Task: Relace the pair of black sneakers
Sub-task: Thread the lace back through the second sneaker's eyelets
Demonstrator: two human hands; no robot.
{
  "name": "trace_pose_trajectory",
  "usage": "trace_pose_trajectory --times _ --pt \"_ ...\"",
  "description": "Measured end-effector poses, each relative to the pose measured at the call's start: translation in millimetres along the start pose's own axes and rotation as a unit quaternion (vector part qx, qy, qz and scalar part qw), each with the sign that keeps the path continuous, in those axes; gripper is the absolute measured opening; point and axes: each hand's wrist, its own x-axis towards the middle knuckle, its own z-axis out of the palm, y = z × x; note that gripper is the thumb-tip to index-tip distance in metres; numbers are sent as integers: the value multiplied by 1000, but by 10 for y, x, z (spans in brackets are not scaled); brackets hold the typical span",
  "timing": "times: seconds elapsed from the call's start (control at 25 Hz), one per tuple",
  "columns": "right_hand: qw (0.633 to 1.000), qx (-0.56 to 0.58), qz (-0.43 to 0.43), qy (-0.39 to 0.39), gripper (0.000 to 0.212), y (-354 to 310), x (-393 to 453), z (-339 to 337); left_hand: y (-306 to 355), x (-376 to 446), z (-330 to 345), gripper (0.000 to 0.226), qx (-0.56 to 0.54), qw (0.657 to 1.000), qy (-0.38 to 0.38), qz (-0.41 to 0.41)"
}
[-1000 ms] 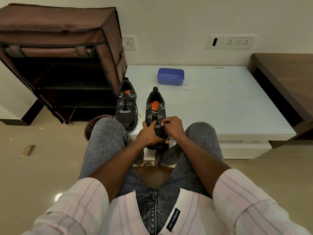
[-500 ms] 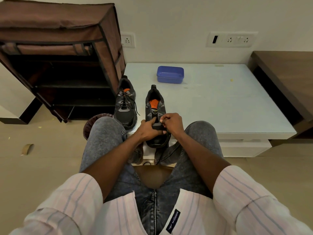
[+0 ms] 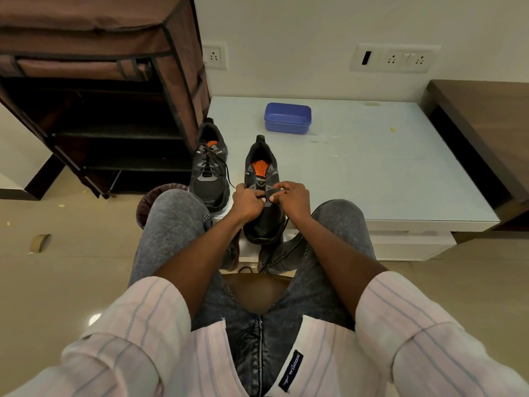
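While curled, both hands pinch the unlaced sneaker.

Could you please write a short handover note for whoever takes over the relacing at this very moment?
Left hand and right hand: both pinch at the lower eyelets of the right sneaker, which sits at the near edge of the white table.
Done: the left sneaker beside it is laced, ends loose.
Left: the right sneaker's upper eyelets are empty, its orange tongue bare; its lace hangs over the table edge. Thread upward.
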Motion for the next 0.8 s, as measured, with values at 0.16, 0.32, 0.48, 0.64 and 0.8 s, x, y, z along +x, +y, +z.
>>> trace_pose_trajectory --times 0.16,0.32,0.48,0.64,0.8 --pt "999 -16 -33 -19 24 12 -29 -41 49 87 -16 22 -27 999 0 -29" --pt "998 -50 -43 -21 22 33 -14 -20 119 106 -76 19 30 999 -19 -38" --pt "993 -96 -68 1 16 9 -38 3 175 114 -51 24 141 987 -70 -17" --pt "995 -91 -47 -16 3 41 -8 0 86 120 -131 16 125 988 -93 7" --pt "995 -79 -36 -44 12 53 -4 -3 59 95 -189 21 96 993 -71 22"
